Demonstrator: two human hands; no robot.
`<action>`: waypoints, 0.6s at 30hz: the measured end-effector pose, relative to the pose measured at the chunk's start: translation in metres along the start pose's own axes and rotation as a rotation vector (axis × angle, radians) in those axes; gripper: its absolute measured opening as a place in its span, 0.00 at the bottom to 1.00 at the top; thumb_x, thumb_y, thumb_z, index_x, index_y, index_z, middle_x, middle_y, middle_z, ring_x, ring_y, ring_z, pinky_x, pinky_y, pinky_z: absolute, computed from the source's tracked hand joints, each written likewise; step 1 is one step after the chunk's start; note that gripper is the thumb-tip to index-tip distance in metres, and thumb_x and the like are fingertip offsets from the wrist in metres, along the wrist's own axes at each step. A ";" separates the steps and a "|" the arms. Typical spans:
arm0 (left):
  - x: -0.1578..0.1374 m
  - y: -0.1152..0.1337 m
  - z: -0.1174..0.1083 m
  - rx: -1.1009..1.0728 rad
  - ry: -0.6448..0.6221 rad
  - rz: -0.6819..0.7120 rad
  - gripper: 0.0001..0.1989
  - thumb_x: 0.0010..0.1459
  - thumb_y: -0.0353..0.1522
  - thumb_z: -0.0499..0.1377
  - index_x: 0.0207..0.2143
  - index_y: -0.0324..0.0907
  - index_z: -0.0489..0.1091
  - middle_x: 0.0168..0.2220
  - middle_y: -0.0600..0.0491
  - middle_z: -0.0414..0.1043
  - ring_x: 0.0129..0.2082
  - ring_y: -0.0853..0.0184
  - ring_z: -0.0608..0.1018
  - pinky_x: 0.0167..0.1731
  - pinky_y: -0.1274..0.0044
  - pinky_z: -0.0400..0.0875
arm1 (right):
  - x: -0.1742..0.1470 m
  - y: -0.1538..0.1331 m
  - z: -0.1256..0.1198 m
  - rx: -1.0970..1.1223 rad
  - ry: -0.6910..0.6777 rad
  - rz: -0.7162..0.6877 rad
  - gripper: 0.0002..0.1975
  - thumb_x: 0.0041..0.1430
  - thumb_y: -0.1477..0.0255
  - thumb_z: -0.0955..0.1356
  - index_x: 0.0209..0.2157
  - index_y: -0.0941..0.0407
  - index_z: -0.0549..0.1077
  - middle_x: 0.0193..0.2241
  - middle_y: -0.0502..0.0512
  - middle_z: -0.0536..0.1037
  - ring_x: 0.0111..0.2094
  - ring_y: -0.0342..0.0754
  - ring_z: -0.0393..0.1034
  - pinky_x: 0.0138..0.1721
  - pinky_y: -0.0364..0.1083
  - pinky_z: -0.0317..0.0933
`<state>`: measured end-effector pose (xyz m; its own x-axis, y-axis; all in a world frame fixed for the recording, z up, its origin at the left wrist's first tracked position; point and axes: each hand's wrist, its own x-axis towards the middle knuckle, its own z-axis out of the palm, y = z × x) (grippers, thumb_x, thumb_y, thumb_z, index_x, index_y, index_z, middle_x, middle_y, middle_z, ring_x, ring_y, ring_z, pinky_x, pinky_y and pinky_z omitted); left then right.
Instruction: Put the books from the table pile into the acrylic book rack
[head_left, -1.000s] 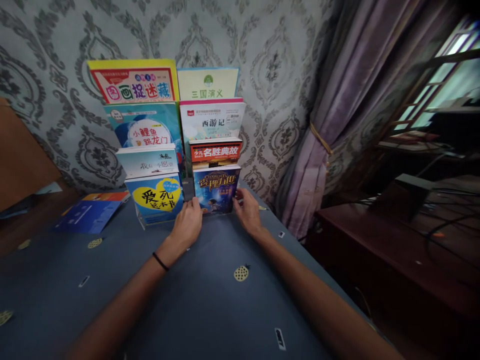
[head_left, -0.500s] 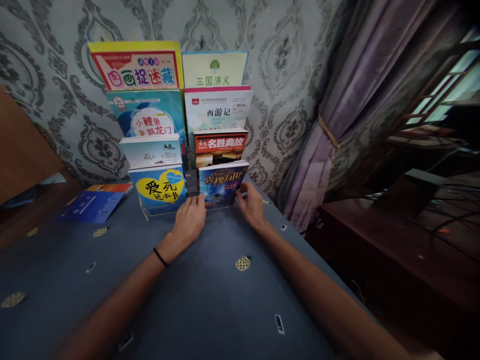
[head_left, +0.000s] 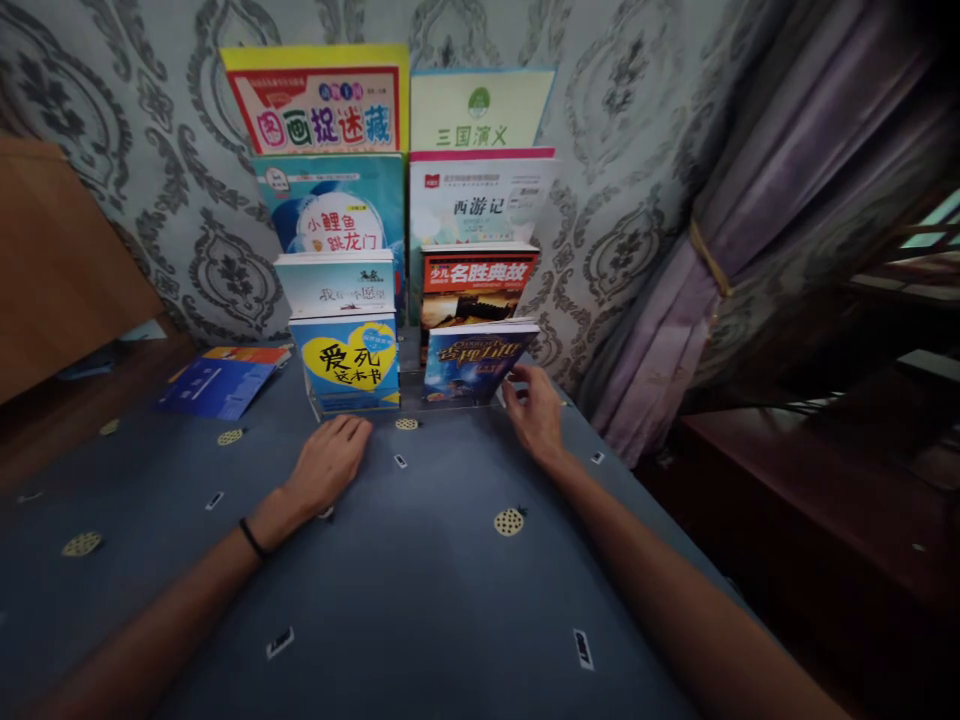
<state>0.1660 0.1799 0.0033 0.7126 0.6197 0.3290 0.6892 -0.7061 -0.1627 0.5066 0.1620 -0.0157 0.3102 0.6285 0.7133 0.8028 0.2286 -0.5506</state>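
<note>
The front right book (head_left: 475,366), dark blue with a starry cover and a gold title too blurred to read, stands in the rack's (head_left: 409,375) lowest tier at 12 o'clock on the table (head_left: 420,580). Beside it, a blue book (head_left: 349,362) reads 爱死这本书; behind, 名胜典故 (head_left: 480,285), 西游记 (head_left: 480,200), 三国演义 (head_left: 480,110). The right hand (head_left: 536,415) touches the starry book's right edge with loosely curled fingers; the left hand (head_left: 326,465) lies flat, fingers together, at 11 o'clock.

The right hand (head_left: 534,408) touched the dark blue book (head_left: 474,362) in the rack; the left hand (head_left: 328,465) lay flat on the surface (head_left: 420,580) before it.
</note>
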 end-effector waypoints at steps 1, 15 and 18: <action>-0.007 -0.011 0.001 0.014 -0.017 -0.034 0.10 0.67 0.26 0.50 0.44 0.40 0.70 0.45 0.44 0.76 0.48 0.57 0.75 0.49 0.67 0.71 | -0.001 -0.002 -0.001 0.000 -0.006 0.008 0.14 0.61 0.65 0.62 0.45 0.55 0.71 0.39 0.61 0.77 0.36 0.53 0.73 0.37 0.53 0.71; -0.041 -0.136 0.011 0.232 -0.061 -0.753 0.27 0.68 0.37 0.52 0.63 0.30 0.58 0.67 0.30 0.56 0.67 0.43 0.60 0.63 0.54 0.56 | -0.026 -0.042 -0.006 -0.040 -0.156 0.259 0.16 0.51 0.57 0.63 0.36 0.54 0.70 0.33 0.62 0.81 0.29 0.56 0.75 0.36 0.54 0.70; -0.041 -0.152 0.017 0.225 -0.097 -0.846 0.29 0.69 0.40 0.50 0.65 0.30 0.56 0.65 0.29 0.60 0.65 0.42 0.65 0.59 0.53 0.61 | -0.035 -0.054 -0.006 -0.014 -0.244 0.216 0.16 0.53 0.57 0.63 0.35 0.53 0.72 0.30 0.59 0.80 0.26 0.54 0.74 0.33 0.53 0.69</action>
<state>0.0343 0.2670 -0.0011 -0.0479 0.9380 0.3434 0.9933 0.0810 -0.0825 0.4560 0.1230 -0.0084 0.3441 0.8214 0.4549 0.7391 0.0618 -0.6707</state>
